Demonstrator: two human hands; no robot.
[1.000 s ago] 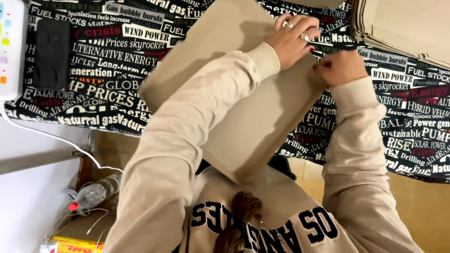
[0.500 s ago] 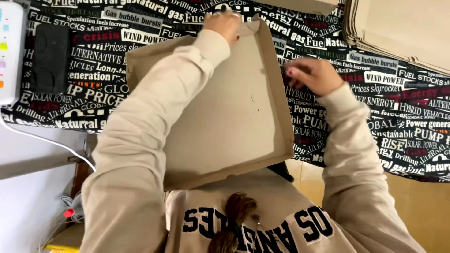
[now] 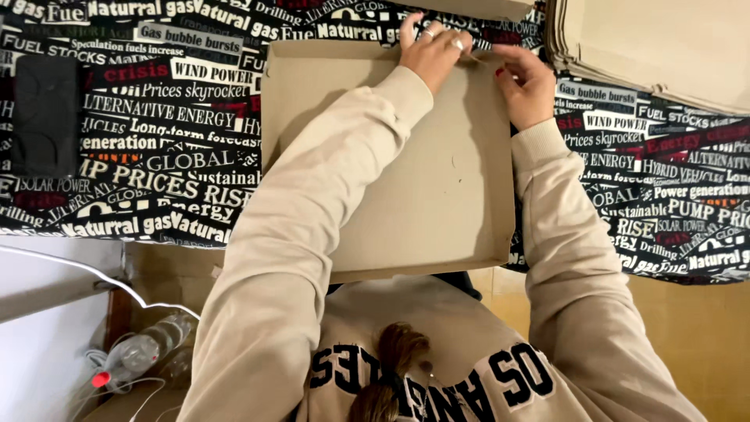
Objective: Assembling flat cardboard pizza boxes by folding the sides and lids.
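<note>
Fingers of left hand [image 3: 434, 48] pinched on far wall of cardboard box tray [image 3: 406, 203], ringed fingertips curled over the edge near its middle. Fingers of right hand [image 3: 525, 87] closed on the same far wall, just beside the left hand, toward the far right corner; red-painted nails visible. Both hands grasping cardboard, neither released.

Box tray lying flat and open-side up on printed tablecloth [image 3: 156, 148], near edge overhanging the table toward the body. Roughly square, with no marked long axis; low walls raised on left, right and near sides. Worked edge directly ahead of both hands, at full reach across the tray floor. Both hands about equally near it, left forearm crossing the tray diagonally.

Stack of flat cardboard blanks [image 3: 664, 47] at far right, apart from the tray. Dark rectangular device [image 3: 43, 117] at far left on the cloth. Plastic bottle [image 3: 137, 355] and white cable [image 3: 86, 273] below the table edge, lower left.
</note>
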